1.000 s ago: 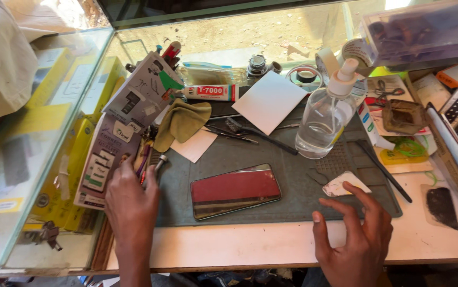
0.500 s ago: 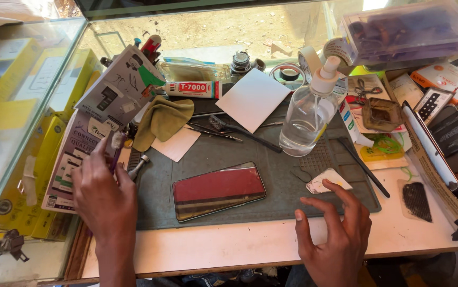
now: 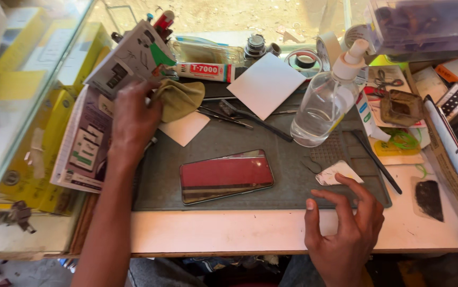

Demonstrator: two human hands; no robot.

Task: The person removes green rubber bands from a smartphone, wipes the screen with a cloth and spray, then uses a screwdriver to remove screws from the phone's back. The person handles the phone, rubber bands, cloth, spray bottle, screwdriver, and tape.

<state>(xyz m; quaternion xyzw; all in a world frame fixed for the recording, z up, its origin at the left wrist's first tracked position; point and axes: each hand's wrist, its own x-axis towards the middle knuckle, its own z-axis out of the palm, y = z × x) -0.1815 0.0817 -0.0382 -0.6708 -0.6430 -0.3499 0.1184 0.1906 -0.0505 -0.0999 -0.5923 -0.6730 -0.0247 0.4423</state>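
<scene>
From my remote seat I saw bare grey mat (image 3: 292, 186) around the red phone (image 3: 226, 175) as open passage, while the spray bottle (image 3: 322, 106), tweezers (image 3: 239, 114) and olive cloth (image 3: 178, 98) blocked the far side.

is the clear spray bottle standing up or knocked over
Upright: the clear plastic spray bottle stands on the grey work mat, white nozzle on top.

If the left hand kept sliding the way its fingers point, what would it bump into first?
The left hand points away from the person, its fingertips already at the olive cloth. Going straight on, it would probably meet that cloth first, then the glue tube behind it, though depth is hard to judge.
</scene>
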